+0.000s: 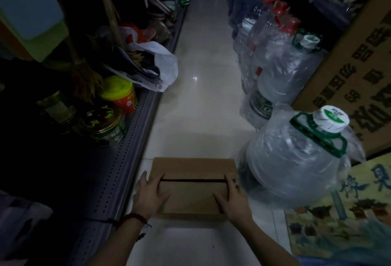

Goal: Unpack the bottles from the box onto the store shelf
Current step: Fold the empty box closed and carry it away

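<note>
A closed brown cardboard box [193, 172] sits on the pale floor of a narrow store aisle, its two top flaps meeting at a dark seam. My left hand [149, 197] lies flat on the box's left end, fingers spread across the near flap. My right hand [231, 199] rests on the right end, its fingers reaching to the seam. No bottles from the box are visible; its contents are hidden. The grey perforated store shelf [129, 143] runs along the left of the aisle, level with the floor.
On the shelf stand jars, one with a yellow lid [120, 94], a dark tin [105, 123] and a white plastic bag [156, 64]. Wrapped large water jugs [296, 159] with green handles crowd the right side beside big cartons [359, 58]. A patterned mat [342, 219] lies at right.
</note>
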A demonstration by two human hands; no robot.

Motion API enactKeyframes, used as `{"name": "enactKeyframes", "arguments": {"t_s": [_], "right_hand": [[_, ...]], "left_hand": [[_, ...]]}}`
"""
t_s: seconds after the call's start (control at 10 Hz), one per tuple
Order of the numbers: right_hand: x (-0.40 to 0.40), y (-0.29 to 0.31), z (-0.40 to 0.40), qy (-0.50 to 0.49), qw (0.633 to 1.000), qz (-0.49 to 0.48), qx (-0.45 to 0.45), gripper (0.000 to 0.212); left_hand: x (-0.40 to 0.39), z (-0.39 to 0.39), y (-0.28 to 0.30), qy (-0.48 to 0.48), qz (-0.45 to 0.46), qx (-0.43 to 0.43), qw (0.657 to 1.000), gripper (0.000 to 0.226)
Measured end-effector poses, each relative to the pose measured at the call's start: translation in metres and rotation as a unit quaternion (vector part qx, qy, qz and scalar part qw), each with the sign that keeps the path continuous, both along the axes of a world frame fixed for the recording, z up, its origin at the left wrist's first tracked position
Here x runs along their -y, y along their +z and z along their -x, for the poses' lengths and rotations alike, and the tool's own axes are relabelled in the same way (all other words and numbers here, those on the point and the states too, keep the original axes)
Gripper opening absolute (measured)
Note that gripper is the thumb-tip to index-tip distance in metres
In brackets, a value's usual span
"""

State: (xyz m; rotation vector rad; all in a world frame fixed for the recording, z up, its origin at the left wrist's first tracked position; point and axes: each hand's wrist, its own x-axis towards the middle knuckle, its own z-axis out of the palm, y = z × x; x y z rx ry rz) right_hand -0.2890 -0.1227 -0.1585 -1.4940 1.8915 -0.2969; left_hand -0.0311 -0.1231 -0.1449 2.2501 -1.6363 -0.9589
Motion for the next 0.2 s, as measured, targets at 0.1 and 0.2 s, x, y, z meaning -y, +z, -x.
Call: {"name": "enactKeyframes", "arguments": {"t_s": [0.1,0.2], "right_hand": [[0.008,0.042,0.006,0.012,0.999,-0.017,-0.032,0.076],[0.014,0.105,0.013,0.017,0.999,0.016,-0.025,0.07]], "left_hand": [[0.011,0.001,0.042,-0.001,-0.004,0.029,1.0,0.065],[0.016,0.005,0.095,-0.015,0.012,-0.009,1.0,0.053]]}}
